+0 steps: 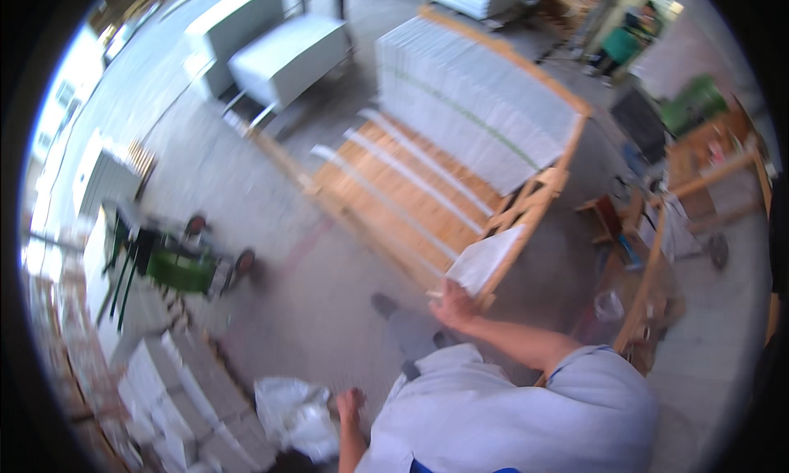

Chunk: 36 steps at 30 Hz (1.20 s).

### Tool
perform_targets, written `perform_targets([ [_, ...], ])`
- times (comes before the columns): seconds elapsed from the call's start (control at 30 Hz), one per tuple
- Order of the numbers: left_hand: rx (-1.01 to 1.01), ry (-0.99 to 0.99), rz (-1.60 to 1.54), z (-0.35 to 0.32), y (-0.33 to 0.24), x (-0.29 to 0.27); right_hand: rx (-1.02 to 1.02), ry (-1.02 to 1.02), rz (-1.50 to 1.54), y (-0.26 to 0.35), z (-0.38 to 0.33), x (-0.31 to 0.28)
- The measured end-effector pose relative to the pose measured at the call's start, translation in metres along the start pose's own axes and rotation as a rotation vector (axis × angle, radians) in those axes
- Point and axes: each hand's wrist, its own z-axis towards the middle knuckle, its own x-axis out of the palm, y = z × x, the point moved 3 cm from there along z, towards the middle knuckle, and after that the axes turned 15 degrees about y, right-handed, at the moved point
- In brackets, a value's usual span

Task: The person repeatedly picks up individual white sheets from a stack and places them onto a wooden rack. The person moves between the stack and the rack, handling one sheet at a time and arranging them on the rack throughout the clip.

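My right hand (454,306) is closed at the near corner of a thin white panel (486,261), with its thumb side toward the crate. The panel leans at the near end of a wooden crate (362,173) with an open plywood bed. White strips (411,170) lie across that bed. A tight row of upright white slabs (468,95), bound by a green strap, fills the crate's far side. Low beside my body hangs my left hand (349,405), its fingers curled and slightly blurred. Crumpled white plastic sheeting (296,417) lies just left of it.
A green wheeled machine (185,267) stands at left, above stacked pale blocks (177,395). Large white stacks (283,58) stand beyond the crate. At right are a wooden frame (645,276) and a green drum-like object (694,103). A person in green (620,44) is at the far right.
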Motion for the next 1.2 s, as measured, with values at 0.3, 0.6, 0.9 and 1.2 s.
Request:
perform_targets([
  [0.3, 0.030, -0.041, 0.105, 0.086, -0.178, -0.031, 0.008, -0.024, -0.103, 0.000, 0.010, 0.006],
  [0.6, 0.034, -0.042, 0.138, 0.152, -0.274, -0.146, 0.006, -0.148, 0.040, 0.037, 0.083, -0.050],
  [0.9, -0.116, 0.183, 0.188, 0.309, -0.361, -0.254, -0.130, -0.376, 0.171, 0.252, 0.343, -0.037],
  [1.2, 0.064, 0.045, 0.419, 0.354, -0.540, -0.354, 0.278, -0.372, 0.114, 0.325, 0.418, 0.000],
])
